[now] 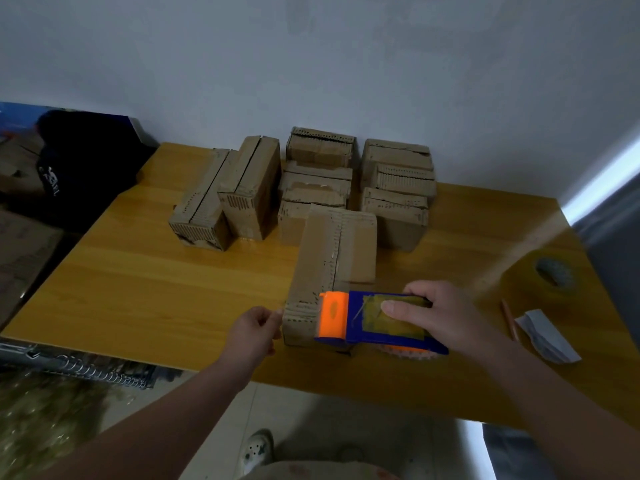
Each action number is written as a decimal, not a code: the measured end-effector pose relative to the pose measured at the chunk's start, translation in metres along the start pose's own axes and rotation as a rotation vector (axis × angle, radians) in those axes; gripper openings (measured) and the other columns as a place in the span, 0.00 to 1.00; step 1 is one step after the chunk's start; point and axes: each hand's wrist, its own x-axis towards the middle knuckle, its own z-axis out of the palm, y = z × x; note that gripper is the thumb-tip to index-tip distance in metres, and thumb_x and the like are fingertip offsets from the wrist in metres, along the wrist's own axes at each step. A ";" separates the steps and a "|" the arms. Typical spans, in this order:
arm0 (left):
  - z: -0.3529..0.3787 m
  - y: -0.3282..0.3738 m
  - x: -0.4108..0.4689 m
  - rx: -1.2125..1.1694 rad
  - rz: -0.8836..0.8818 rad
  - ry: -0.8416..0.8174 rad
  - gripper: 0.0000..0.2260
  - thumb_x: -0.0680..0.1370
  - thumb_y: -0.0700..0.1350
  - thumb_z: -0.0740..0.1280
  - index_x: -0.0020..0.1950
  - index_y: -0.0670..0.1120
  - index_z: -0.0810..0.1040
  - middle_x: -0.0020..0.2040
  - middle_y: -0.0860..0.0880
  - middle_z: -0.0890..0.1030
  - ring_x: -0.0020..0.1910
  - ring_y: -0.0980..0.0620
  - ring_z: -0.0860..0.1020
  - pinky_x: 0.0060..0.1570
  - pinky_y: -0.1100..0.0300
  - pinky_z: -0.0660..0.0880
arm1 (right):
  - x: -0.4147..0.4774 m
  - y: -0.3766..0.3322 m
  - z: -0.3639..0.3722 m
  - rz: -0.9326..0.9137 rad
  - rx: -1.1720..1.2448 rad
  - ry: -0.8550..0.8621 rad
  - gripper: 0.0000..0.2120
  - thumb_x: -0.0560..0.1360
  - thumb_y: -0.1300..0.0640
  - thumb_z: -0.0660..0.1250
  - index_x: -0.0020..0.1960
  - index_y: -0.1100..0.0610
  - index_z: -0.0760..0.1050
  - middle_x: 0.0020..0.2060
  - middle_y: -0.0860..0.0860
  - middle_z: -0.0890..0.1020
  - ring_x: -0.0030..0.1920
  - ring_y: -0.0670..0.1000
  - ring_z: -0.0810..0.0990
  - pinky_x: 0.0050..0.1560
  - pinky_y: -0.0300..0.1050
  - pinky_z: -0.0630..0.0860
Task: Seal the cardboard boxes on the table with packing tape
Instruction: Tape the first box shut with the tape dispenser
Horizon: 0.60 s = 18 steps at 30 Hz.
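Atop one box (332,251), right hand (446,317) gripping one dispenser (333,315), left hand (252,332) grip unclear

Head view dim, bluish cast. Brightest source: daylight strip at far right edge. Soft sheen across desk (138,289) on right side. Wide-angle bending at frame edges. Bottom-left corner smeared; spare tape roll (550,275) at right blurred. Overall soft, slightly noisy.

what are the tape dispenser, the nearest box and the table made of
Tape dispenser: moulded plastic, it seems, with a smooth blue body and a bright orange end.
Box: corrugated cardboard, matte brown, with fluting showing at its worn edges.
Table: wood or wood-look laminate, with yellowish grain stripes and a slight sheen; the picture cannot settle which.
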 end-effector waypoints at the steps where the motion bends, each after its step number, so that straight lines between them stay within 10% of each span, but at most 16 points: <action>1: 0.002 -0.001 0.000 0.012 -0.003 -0.010 0.11 0.82 0.49 0.60 0.46 0.43 0.74 0.37 0.45 0.76 0.34 0.50 0.74 0.41 0.51 0.77 | -0.001 0.000 0.000 0.003 0.020 0.004 0.23 0.66 0.34 0.68 0.40 0.55 0.78 0.30 0.45 0.82 0.31 0.41 0.80 0.31 0.30 0.71; 9: -0.002 0.008 0.001 0.304 0.261 0.183 0.10 0.79 0.46 0.65 0.59 0.48 0.73 0.42 0.54 0.77 0.38 0.57 0.75 0.32 0.63 0.69 | -0.002 0.008 0.004 -0.016 0.111 0.049 0.18 0.64 0.38 0.67 0.38 0.54 0.78 0.31 0.46 0.82 0.32 0.42 0.81 0.30 0.30 0.72; 18: -0.009 0.019 -0.004 0.491 0.503 -0.015 0.23 0.83 0.41 0.56 0.76 0.57 0.58 0.40 0.43 0.82 0.34 0.45 0.77 0.39 0.46 0.77 | 0.002 0.016 0.006 -0.011 0.206 0.092 0.16 0.64 0.41 0.67 0.36 0.55 0.78 0.30 0.46 0.82 0.30 0.43 0.80 0.29 0.32 0.73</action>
